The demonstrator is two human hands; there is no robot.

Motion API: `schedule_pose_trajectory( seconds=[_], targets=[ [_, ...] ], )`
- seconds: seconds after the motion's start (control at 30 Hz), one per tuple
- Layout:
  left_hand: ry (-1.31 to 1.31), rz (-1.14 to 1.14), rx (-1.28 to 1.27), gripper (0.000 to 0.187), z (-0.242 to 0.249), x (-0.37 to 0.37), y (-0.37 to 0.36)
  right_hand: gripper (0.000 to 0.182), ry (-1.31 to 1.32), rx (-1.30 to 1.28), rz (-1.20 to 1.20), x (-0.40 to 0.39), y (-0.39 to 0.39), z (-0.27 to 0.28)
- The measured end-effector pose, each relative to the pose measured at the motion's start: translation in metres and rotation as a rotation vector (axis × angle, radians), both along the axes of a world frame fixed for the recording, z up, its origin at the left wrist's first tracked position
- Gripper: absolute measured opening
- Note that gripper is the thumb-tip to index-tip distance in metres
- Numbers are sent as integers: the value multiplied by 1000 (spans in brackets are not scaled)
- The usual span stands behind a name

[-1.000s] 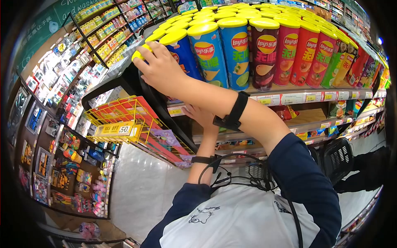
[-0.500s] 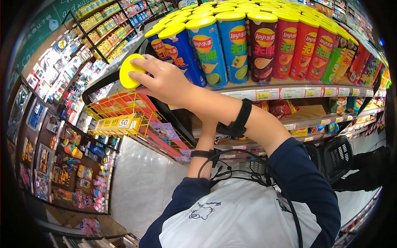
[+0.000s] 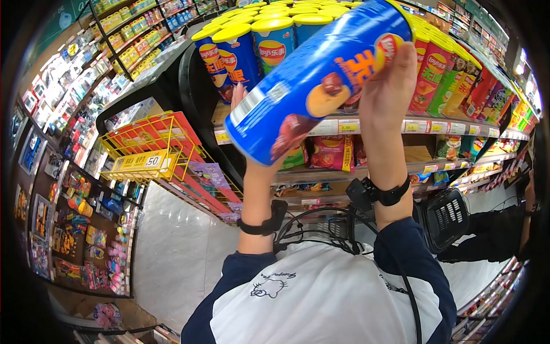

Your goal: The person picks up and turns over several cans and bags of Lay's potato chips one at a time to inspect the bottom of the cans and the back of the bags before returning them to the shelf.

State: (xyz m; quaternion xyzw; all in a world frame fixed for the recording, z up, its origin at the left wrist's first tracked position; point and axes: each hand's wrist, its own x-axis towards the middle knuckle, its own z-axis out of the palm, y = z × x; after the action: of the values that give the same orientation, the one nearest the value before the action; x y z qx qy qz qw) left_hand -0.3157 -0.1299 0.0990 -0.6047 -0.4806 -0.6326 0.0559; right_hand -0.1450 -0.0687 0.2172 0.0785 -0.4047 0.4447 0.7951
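A blue Lay's chip canister [image 3: 309,86] with a yellow lid is tilted across the middle of the view, lid end up to the right and base down to the left. My right hand [image 3: 389,92] is closed around its upper part near the lid, thumb against the label. Behind the base end is my left hand [image 3: 239,95], mostly hidden by the canister; only some fingertips show past its upper edge. It appears to support the lower end. Beyond the canister stand rows of yellow-lidded chip canisters [image 3: 234,62] on the top shelf.
A yellow wire rack [image 3: 143,155] with a price sign hangs at the shelf's left end. Bagged snacks [image 3: 331,153] sit on the lower shelf. A black basket [image 3: 446,221] is at the right, near a person in dark clothing [image 3: 487,235]. Toy shelves [image 3: 86,212] line the left.
The canister has swung from the left, seen lid-on, to the centre, now showing its side. My right hand moved right with it, and my left hand came up behind its base.
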Motion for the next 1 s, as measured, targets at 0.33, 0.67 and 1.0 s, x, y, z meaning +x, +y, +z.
schedule_pose_trajectory(
  seconds=[0.33,0.67,1.0],
  targets=[
    [-269,-583,133,108,87,68,-57,44,-41,-401,191,47,-22,-38],
    [-24,-789,267,98,85,86,-35,43,132,-575,466,48,-23,-78],
    [-163,-512,142,94,77,89,-36,36,214,-466,544,57,0,-112]
  ],
)
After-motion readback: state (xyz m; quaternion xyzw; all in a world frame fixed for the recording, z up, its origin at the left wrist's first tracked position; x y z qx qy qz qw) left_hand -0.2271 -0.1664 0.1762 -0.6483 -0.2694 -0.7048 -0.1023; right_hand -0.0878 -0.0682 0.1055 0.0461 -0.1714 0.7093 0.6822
